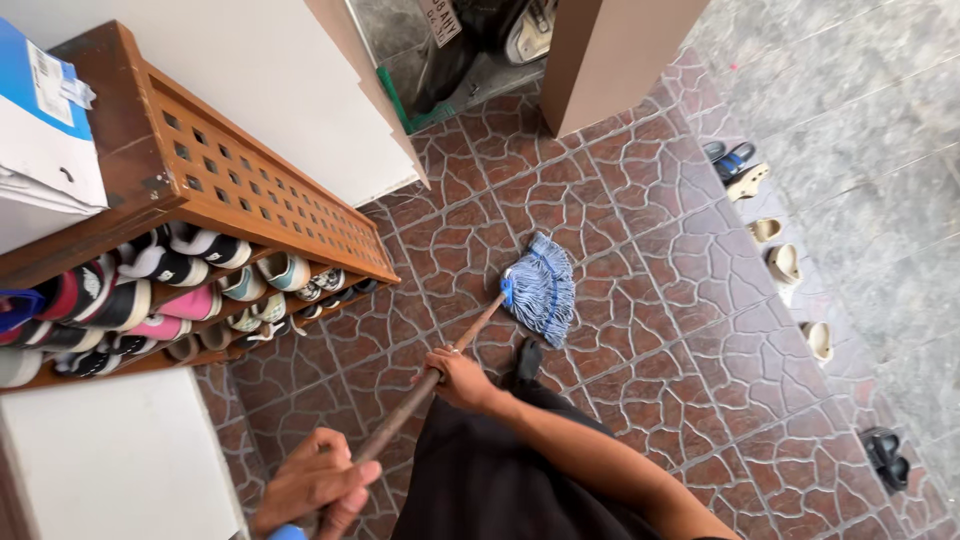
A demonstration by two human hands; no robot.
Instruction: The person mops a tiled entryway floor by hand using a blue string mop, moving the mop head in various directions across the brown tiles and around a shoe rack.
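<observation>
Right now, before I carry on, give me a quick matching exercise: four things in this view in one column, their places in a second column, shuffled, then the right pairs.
Things:
1. mop head
2. left hand
3. right hand
4. sandals

Places:
A. gripping the near end of the wooden handle
B. lined up along the tile edge on the right
C. spread flat on the brown patterned floor
D. gripping the handle partway down, nearer the mop head

Pairs: 1-C, 2-A, 3-D, 4-B
</observation>
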